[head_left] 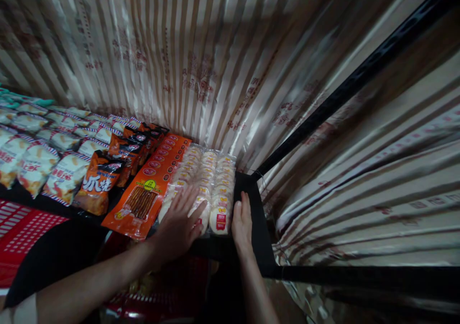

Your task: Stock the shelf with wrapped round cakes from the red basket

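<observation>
Three rows of round white packaged snacks (220,190) in clear wrappers lie on a black shelf (258,223). My left hand (179,221) rests over the near part of the left and middle rows, its fingers spread. At the right side of the rows, my right hand (242,221) stands edge-on along them with straight fingers; I cannot tell whether it touches the wrappers. Left of the white snacks lies an orange packet of brown sticks (145,202), overlapping the shelf's front edge.
Further left stand orange-and-black snack bags (97,182) and several rows of white snack bags (66,175). A red basket (21,228) is below the shelf at left. A black post (323,106) slants up at right, before a striped printed curtain (201,51).
</observation>
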{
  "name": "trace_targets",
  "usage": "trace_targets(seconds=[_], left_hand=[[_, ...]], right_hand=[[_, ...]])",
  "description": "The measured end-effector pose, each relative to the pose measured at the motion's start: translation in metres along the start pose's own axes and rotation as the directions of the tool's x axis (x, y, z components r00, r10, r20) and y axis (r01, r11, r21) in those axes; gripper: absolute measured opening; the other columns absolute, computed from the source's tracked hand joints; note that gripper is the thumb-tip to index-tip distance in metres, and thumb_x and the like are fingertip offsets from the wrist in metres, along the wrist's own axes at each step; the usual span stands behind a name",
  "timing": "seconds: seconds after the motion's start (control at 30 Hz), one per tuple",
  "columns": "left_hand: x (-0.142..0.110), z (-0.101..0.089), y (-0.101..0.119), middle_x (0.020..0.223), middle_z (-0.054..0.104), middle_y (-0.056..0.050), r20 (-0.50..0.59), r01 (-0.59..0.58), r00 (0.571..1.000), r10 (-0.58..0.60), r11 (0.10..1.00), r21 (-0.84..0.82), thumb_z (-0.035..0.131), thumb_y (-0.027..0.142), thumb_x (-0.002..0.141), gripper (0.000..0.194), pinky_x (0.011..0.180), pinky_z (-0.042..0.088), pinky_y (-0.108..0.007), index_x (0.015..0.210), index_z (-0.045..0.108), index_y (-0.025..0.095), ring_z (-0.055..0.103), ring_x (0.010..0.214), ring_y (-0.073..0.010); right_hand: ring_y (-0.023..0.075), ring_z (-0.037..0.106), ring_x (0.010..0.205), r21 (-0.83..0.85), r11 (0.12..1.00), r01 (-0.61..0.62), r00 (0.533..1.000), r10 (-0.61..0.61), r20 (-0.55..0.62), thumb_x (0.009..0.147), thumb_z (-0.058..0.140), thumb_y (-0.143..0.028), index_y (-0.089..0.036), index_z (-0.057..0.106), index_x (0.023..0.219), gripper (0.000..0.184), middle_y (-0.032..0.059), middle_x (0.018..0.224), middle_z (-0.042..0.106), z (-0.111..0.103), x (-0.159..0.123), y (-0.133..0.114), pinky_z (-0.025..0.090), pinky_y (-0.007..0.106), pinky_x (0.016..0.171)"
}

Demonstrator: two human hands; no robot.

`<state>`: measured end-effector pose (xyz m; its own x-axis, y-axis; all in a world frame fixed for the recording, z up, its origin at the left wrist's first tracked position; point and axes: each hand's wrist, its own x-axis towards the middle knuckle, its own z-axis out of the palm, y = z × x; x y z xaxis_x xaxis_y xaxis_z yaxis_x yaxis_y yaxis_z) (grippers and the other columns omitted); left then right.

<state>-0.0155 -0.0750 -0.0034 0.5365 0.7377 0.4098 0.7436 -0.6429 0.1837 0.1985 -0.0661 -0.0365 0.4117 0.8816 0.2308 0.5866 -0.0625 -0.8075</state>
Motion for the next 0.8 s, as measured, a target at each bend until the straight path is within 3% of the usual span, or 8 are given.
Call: trace_targets(seconds=[0.13, 0.33, 0.5, 0.8], left_hand=[[-0.039, 0.007, 0.026, 0.148, 0.022, -0.010, -0.045, 0.017, 0.999, -0.016, 0.999, 0.031, 0.045, 0.027, 0.085, 0.054, 0.107, 0.025, -0.051, 0.137, 0.034, 0.021, 0.016, 0.137, -0.0301], [-0.069, 0.022, 0.027, 0.148, 0.022, -0.012, -0.127, 0.130, 0.985, -0.117, 0.987, 0.093, 0.048, 0.023, 0.083, 0.054, 0.105, 0.027, -0.052, 0.136, 0.036, 0.021, 0.016, 0.137, -0.0315], [-0.074, 0.028, 0.025, 0.147, 0.028, -0.010, -0.104, 0.188, 0.979, -0.177, 0.977, 0.099, 0.051, 0.026, 0.082, 0.052, 0.105, 0.027, -0.053, 0.133, 0.042, 0.026, 0.021, 0.135, -0.0322], [-0.066, 0.026, 0.020, 0.143, 0.035, -0.010, -0.113, 0.157, 0.982, -0.148, 0.985, 0.072, 0.047, 0.029, 0.084, 0.046, 0.105, 0.029, -0.048, 0.130, 0.047, 0.025, 0.026, 0.134, -0.0296]], right_hand=[[0.0227, 0.016, 0.138, -0.070, 0.998, 0.003, 0.998, 0.001, 0.059, 0.086, 0.030, -0.055, -0.013, 0.022, 0.142, 0.071, 0.0105, 0.150, 0.017, 0.007, -0.030, 0.003, 0.017, 0.042, 0.112], [0.0250, 0.019, 0.137, -0.160, 0.985, 0.067, 0.997, -0.060, 0.050, 0.084, 0.038, -0.055, -0.010, 0.019, 0.143, 0.076, 0.0140, 0.149, 0.021, 0.010, -0.052, 0.003, 0.023, 0.043, 0.110], [0.0260, 0.023, 0.136, -0.243, 0.955, 0.169, 0.985, -0.168, 0.025, 0.086, 0.035, -0.050, -0.011, 0.027, 0.141, 0.068, 0.0143, 0.146, 0.027, 0.018, -0.055, 0.008, 0.027, 0.045, 0.107], [0.0241, 0.028, 0.133, -0.272, 0.943, 0.193, 0.981, -0.190, 0.038, 0.088, 0.031, -0.047, -0.011, 0.030, 0.140, 0.063, 0.0140, 0.142, 0.035, 0.018, -0.055, 0.006, 0.030, 0.044, 0.106]])
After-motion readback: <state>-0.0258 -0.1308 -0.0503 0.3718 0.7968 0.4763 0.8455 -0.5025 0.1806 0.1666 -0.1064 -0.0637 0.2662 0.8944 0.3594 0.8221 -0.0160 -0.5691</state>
